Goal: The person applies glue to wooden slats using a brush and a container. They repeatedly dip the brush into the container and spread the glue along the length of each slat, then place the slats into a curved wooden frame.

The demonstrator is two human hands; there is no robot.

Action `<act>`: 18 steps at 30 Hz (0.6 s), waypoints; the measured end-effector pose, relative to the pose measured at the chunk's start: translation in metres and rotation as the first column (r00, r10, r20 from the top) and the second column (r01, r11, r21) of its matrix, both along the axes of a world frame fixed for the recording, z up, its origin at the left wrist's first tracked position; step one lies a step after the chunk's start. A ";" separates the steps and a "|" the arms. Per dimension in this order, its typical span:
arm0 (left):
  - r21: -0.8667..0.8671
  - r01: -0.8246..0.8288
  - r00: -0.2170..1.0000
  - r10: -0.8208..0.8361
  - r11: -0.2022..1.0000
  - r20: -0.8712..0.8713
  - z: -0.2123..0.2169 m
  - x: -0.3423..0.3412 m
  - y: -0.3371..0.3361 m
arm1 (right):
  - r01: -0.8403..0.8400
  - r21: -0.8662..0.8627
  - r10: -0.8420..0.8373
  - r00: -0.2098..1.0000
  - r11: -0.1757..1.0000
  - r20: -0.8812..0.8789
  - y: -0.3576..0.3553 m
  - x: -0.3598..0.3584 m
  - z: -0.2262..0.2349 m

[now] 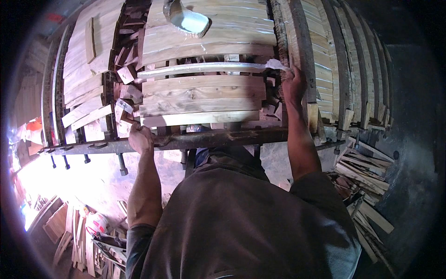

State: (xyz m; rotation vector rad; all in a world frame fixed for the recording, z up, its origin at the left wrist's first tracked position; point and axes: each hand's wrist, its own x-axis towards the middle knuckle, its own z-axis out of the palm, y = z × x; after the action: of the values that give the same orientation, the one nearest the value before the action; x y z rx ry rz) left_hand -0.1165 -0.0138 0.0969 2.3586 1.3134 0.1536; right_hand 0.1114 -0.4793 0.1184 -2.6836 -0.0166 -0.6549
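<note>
I stand at a rack of wooden boards (204,90) laid side by side across a dark metal bar (223,138). My left hand (140,137) is closed at the left end of the nearest pale board (200,118), just above the bar. My right hand (293,84) reaches farther in and grips the right end of a long thin strip (204,69) that is shiny with white glue. The strip lies across the rack just beyond the row of boards.
A white scoop-like glue container (188,21) rests on the far boards. More board stacks (86,69) fill the left side, and dark clamp frames (344,69) stand on the right. Loose wood offcuts (362,172) lie at the lower right and on the floor at lower left (74,232).
</note>
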 end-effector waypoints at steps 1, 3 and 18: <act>0.011 0.006 1.000 -0.006 1.000 0.025 -0.003 -0.001 0.002 | -0.009 -0.011 0.009 1.000 1.000 -0.003 0.002 -0.001 0.000; 0.016 0.010 0.999 -0.011 1.000 0.035 -0.007 -0.004 0.004 | -0.079 0.028 0.079 0.996 0.997 -0.032 0.009 -0.003 -0.006; -0.016 -0.089 0.992 0.087 0.996 -0.089 -0.002 0.003 0.004 | -0.478 0.225 0.499 0.866 0.849 -0.044 0.209 0.000 -0.024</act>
State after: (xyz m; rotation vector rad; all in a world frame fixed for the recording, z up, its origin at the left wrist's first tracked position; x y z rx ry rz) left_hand -0.1138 -0.0101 0.0950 2.3156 1.4542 0.0623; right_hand 0.1115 -0.2701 0.0945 -2.3606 -0.5587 -0.3335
